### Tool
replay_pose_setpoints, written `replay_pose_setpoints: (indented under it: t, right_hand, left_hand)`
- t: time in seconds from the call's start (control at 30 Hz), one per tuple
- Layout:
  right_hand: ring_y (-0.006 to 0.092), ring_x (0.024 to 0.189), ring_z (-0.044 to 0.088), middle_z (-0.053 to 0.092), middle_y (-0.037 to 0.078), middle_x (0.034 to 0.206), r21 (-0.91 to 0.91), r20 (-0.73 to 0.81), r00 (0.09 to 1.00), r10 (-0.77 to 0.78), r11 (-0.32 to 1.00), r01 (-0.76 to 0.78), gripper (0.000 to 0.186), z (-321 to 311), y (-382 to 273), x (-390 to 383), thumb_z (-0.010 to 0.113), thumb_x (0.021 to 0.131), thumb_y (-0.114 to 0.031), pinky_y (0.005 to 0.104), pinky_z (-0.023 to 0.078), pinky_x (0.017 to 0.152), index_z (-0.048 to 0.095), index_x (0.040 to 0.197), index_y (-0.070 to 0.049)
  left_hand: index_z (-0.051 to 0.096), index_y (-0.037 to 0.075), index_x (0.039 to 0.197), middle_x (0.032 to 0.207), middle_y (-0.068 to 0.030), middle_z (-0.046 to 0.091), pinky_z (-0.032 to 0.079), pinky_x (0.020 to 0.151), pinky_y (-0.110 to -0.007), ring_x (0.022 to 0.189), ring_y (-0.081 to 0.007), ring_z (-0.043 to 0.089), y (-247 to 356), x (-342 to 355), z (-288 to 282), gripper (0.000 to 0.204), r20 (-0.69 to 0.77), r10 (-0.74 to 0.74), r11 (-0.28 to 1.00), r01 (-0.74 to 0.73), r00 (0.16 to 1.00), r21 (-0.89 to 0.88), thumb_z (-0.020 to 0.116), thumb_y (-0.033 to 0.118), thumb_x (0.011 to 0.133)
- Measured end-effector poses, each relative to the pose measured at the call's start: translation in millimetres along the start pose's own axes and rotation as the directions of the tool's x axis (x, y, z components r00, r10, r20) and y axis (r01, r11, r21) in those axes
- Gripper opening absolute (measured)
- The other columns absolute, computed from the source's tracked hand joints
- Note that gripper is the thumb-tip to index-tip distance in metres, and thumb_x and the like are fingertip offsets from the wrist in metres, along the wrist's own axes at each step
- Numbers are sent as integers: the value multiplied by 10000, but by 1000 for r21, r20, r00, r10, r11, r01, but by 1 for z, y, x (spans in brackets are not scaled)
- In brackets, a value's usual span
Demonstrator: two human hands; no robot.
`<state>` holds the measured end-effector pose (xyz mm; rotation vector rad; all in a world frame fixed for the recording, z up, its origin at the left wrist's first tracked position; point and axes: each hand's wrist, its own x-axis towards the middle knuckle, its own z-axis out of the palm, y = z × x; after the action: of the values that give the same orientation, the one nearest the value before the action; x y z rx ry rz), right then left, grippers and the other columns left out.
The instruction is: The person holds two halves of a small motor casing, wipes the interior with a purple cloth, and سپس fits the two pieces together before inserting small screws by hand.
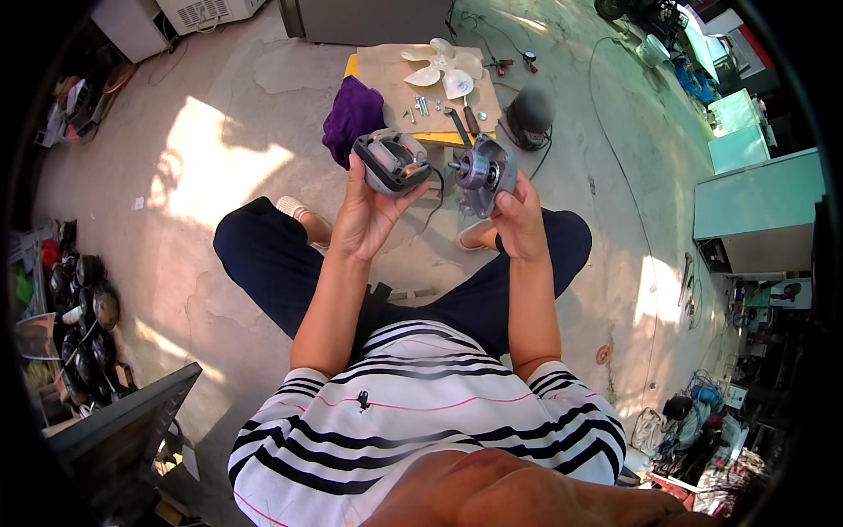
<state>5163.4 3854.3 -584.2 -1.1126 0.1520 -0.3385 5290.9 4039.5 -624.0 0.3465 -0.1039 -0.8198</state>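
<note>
My left hand [362, 220] is closed around a fan motor stator housing [395, 165], a dark shell with copper windings inside and a black wire hanging from it. In my right hand [524, 220], fingers closed, is a metal motor end cover with the rotor and shaft [486, 176] in it. The two parts are held apart, side by side above my lap. Just beyond them stands a low yellow table topped with cardboard [382, 66]. On it lie a white fan blade [442, 68], a screwdriver [471, 119], a dark-handled tool [457, 128] and several screws [421, 106].
A purple cloth [353, 114] drapes over the table's left edge. Right of the table stands a dark rounded fan base [531, 114] with a cable. Piled parts [83, 307] lie far left, a tilted dark panel [132, 408] nearer. Pale green cabinets [755, 206] stand right.
</note>
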Motion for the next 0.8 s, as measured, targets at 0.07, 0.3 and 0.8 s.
replay_pose_setpoints:
  t: [0.07, 0.3, 0.8]
  right_hand:
    - [167, 1148, 586, 610, 87, 1246, 10, 2, 1000, -4, 1000, 4, 761, 0, 1, 0, 812, 783, -278, 327, 439, 1011, 464, 1377, 47]
    - [171, 1145, 588, 599, 96, 1252, 9, -29, 999, -23, 1000, 23, 751, -2, 7, -1, 814, 779, -206, 327, 439, 1013, 452, 1384, 52]
    - [188, 1171, 564, 525, 114, 1288, -25, -9, 1000, -20, 999, 20, 815, 7, 16, -1, 846, 715, -61, 336, 480, 995, 408, 1388, 77]
  left_hand:
    - [358, 77, 1462, 1436, -191, 473, 453, 1069, -571, 1307, -397, 488, 1, -1, -2, 671, 20, -48, 998, 48, 999, -30, 473, 535, 986]
    - [285, 86, 1516, 1512, -247, 362, 383, 1117, -599, 1374, -511, 357, -2, -7, -10, 718, 103, -144, 981, 156, 984, -115, 523, 489, 972]
    - [247, 223, 1534, 1443, -61, 453, 475, 1025, -434, 1306, -245, 495, 9, -19, 14, 875, 26, 1, 925, -11, 1000, 380, 789, 314, 853]
